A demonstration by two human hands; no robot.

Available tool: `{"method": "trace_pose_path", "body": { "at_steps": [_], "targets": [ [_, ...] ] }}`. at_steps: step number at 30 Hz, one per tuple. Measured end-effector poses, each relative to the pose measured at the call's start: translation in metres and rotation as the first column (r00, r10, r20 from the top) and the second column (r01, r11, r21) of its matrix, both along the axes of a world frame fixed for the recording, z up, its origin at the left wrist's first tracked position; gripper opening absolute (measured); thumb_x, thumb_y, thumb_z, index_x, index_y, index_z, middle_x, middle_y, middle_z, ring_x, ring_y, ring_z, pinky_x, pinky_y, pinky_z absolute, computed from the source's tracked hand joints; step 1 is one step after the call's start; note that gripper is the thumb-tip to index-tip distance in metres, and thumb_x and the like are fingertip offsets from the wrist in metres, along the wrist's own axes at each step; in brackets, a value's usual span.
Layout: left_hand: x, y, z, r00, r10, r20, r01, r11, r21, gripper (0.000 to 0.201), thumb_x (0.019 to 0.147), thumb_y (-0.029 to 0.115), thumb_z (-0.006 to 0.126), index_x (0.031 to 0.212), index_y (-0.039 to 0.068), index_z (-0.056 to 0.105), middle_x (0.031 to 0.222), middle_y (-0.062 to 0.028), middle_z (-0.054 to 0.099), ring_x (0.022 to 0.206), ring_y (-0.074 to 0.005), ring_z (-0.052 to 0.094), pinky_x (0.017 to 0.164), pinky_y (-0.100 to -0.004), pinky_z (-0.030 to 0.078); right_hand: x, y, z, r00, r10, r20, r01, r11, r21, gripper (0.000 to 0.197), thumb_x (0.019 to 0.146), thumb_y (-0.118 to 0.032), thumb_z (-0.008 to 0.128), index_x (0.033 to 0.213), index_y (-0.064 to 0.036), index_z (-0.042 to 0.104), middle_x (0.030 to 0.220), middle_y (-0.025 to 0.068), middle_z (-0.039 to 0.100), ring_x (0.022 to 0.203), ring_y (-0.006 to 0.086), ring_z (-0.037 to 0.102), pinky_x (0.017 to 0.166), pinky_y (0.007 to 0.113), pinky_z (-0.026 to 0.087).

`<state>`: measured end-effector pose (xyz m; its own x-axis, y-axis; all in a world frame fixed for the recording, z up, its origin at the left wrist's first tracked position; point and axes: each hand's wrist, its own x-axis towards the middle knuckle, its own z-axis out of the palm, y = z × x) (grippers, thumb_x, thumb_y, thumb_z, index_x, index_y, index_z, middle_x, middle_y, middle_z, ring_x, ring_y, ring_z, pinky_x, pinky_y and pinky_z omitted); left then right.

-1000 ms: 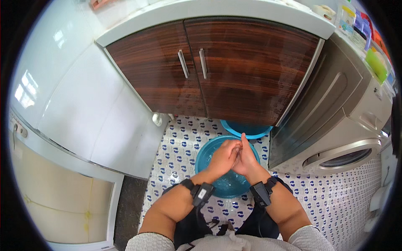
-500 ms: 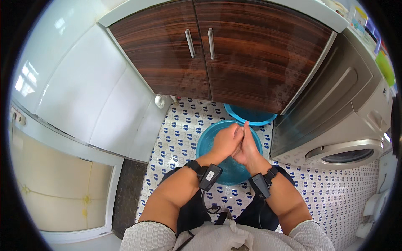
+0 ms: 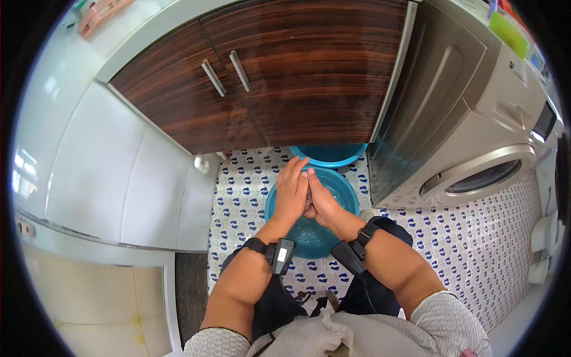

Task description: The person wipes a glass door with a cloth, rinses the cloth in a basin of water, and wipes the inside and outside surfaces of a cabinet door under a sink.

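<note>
My left hand and my right hand are pressed palm to palm above a round teal basin. Water shows inside it, with some bubbles or glints near the right side. The left hand's fingers point away from me, close together and slightly bent, while the right thumb lies along them. Between the palms a sliver of something small and greyish shows, too little of it to name. Both wrists carry black straps with small dark boxes.
Behind the basin a second blue basin sits partly under the dark wood-grain cabinet. To the right stands a grey washing machine with a round door. A white pipe end sticks out at left over the patterned floor.
My hands have turned from a clasped grip to palms facing, the left fingers straightening away from me. The whole view has shifted, putting the cabinet farther left.
</note>
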<state>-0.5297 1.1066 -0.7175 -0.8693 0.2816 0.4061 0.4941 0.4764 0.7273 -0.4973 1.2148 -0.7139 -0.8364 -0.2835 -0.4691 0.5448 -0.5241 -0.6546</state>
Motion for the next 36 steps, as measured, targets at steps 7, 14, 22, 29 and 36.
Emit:
{"method": "trace_pose_path", "body": {
  "at_steps": [7, 14, 22, 29, 36],
  "targets": [
    [-0.006, -0.006, -0.013, 0.613, -0.396, 0.684, -0.174, 0.777, 0.605, 0.046, 0.098, 0.039, 0.035, 0.124, 0.005, 0.053, 0.117, -0.0141, 0.057, 0.1, -0.0212, 0.057, 0.084, -0.033, 0.048, 0.001, -0.012, 0.003, 0.999, 0.022, 0.028, -0.03, 0.943, 0.33, 0.052, 0.094, -0.057, 0.034, 0.083, -0.0085, 0.049, 0.063, 0.0034, 0.048, 0.044, 0.0142, 0.04, 0.036, 0.029, 0.027],
    [0.001, -0.018, -0.019, 0.545, -0.402, 0.736, -0.289, 0.734, 0.614, 0.06, 0.093, 0.058, 0.037, 0.12, 0.008, 0.055, 0.09, -0.0116, 0.063, 0.081, -0.0209, 0.062, 0.072, -0.0341, 0.051, 0.005, -0.025, -0.019, 0.704, 0.45, -0.55, 0.339, 0.467, 0.817, 0.022, 0.087, -0.014, 0.048, 0.09, 0.0064, 0.055, 0.089, 0.028, 0.062, 0.085, 0.0402, 0.062, 0.073, 0.047, 0.049],
    [-0.005, -0.008, -0.009, 0.51, -0.403, 0.76, -0.43, 0.645, 0.631, 0.047, 0.098, 0.046, 0.039, 0.121, 0.008, 0.052, 0.074, -0.005, 0.058, 0.063, -0.0148, 0.057, 0.057, -0.0265, 0.049, 0.013, -0.021, 0.003, 0.847, 0.287, -0.448, 0.218, 0.581, 0.784, 0.055, 0.099, -0.045, 0.027, 0.096, -0.0008, 0.06, 0.082, 0.0211, 0.064, 0.081, 0.0364, 0.062, 0.075, 0.043, 0.049],
    [-0.017, -0.022, -0.026, 0.398, -0.5, 0.769, -0.43, 0.639, 0.638, 0.042, 0.095, 0.04, 0.051, 0.122, 0.008, 0.051, 0.071, -0.0035, 0.061, 0.059, -0.0167, 0.06, 0.055, -0.0289, 0.05, 0.017, -0.022, -0.01, 0.803, 0.327, -0.499, 0.196, 0.645, 0.738, 0.054, 0.09, -0.049, 0.049, 0.101, 0.0035, 0.057, 0.093, 0.0216, 0.064, 0.089, 0.0343, 0.062, 0.079, 0.04, 0.048],
    [-0.003, -0.022, -0.002, 0.456, -0.501, 0.735, -0.181, 0.757, 0.628, 0.037, 0.097, 0.033, 0.047, 0.117, 0.003, 0.055, 0.087, -0.0076, 0.062, 0.074, -0.0158, 0.061, 0.065, -0.0272, 0.051, 0.013, 0.006, 0.002, 0.753, 0.502, -0.425, -0.192, 0.785, 0.589, 0.051, 0.064, -0.017, 0.079, 0.105, -0.0039, 0.052, 0.081, 0.0092, 0.062, 0.065, 0.0207, 0.06, 0.054, 0.031, 0.048]
  ]
}}
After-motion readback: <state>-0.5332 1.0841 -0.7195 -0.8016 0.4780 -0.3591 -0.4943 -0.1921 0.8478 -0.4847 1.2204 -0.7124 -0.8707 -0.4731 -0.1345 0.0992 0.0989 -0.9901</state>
